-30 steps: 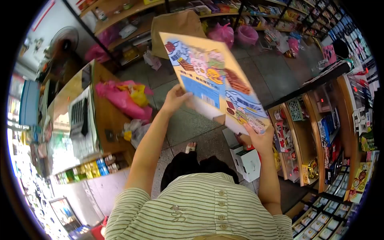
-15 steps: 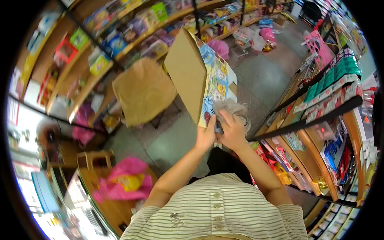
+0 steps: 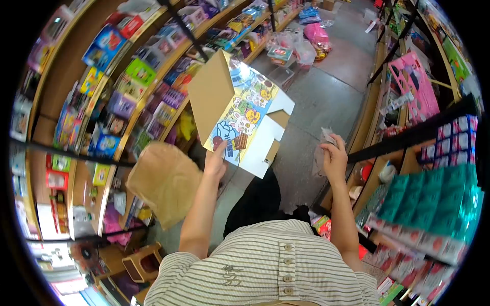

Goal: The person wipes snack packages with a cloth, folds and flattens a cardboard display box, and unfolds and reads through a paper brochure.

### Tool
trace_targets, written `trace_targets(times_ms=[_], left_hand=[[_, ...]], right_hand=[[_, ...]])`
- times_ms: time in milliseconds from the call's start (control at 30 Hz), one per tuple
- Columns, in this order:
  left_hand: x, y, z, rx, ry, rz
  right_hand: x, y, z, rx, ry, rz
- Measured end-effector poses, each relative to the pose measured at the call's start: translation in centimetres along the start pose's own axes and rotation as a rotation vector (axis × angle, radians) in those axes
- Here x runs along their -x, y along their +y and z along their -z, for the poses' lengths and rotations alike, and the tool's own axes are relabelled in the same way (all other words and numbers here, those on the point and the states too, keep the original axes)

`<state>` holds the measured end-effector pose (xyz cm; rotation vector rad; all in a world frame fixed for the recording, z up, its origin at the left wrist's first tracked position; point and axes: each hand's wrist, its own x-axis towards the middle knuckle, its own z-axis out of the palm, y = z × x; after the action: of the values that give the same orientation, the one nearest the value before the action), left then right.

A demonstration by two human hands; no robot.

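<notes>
An opened cardboard display box (image 3: pixel 247 115), printed with cartoon animals and blue lettering, is tilted in front of me with its plain brown flap raised on the left. My left hand (image 3: pixel 215 162) grips its lower left edge, thumb on the printed face. To the right, apart from the box, my right hand (image 3: pixel 334 155) pinches a crumpled, see-through plastic wrapper (image 3: pixel 320 157) that hangs beside the fingers. White side flaps of the box stick out on its lower right.
Shelves of packaged goods (image 3: pixel 148 71) run along the left. On the right stand a rack with teal packs (image 3: pixel 434 199) and a pink toy package (image 3: pixel 414 84). A brown-covered seat (image 3: pixel 166 181) is at lower left. Plastic bags (image 3: pixel 301 48) lie on the floor ahead.
The hands have moved apart: my left hand keeps the box, while my right hand has carried the wrapper off to the right. The view has turned toward the aisle between the shelves.
</notes>
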<state>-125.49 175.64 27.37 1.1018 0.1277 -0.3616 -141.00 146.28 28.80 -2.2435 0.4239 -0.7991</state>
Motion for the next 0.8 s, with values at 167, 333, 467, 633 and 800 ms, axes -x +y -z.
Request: trace_targets(times_ms=[167,333,467,633,800], left_hand=[[-12.8,-4.4,-5.3,-0.158,0.038,0.029],[-23.9,-7.7,-17.5,-0.234,-0.07,0.093],[-33.5,-9.7,-27.4,-0.224,-0.224,0.19],[-40.6,-15.1,-44.2,-0.266,-0.437,0.154],[-47.3,-16.0,-56.3,-0.472,-0.549,0.298]], right_hand=[[-9.3,4.0,-4.7,0.201,-0.014,0.031],[-20.4,7.0,-4.9,0.303,-0.079,0.012],[-29.4,10.3,-3.7,0.418,0.01,-0.004],[-39.9,16.8,-3.4,0.574,-0.118,-0.094],[-50.8,28.5,-3.5,0.598,-0.105,-0.155]])
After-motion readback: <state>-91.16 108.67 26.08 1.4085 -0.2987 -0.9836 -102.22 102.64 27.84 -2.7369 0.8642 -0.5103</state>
